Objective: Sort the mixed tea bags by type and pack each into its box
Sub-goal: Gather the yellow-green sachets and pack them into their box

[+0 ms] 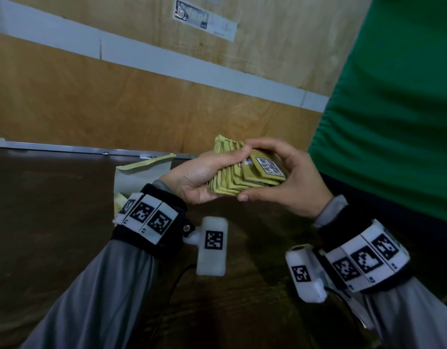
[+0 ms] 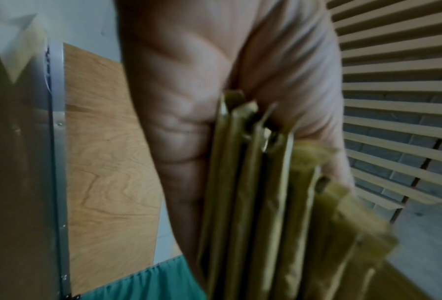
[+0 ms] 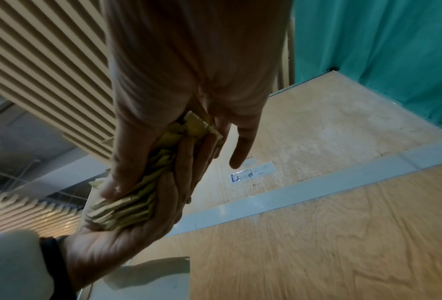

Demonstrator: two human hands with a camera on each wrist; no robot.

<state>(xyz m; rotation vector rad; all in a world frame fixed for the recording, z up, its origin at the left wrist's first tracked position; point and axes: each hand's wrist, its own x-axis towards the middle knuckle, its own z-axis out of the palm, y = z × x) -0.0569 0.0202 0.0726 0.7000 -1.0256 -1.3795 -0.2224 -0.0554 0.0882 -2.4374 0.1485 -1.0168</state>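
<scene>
Both hands hold one fanned stack of yellow-green tea bags [image 1: 238, 176] above the dark table. My left hand [image 1: 202, 176] grips the stack from the left, thumb on top and fingers underneath. My right hand [image 1: 280, 172] cups its right end, with the thumb under the near edge and the fingers curled over the far side. The top sachet carries a printed square label [image 1: 270, 167]. In the left wrist view the stack [image 2: 273, 213] shows edge-on against my palm. The right wrist view shows the stack [image 3: 137, 190] pressed between both hands. An open tea box [image 1: 141, 172] with raised flaps stands behind my left wrist.
The dark brown table [image 1: 53, 222] ends at a metal strip [image 1: 66, 148] along its far edge. A plywood wall [image 1: 116, 102] with a white band rises behind it. A green curtain [image 1: 393, 96] hangs at the right.
</scene>
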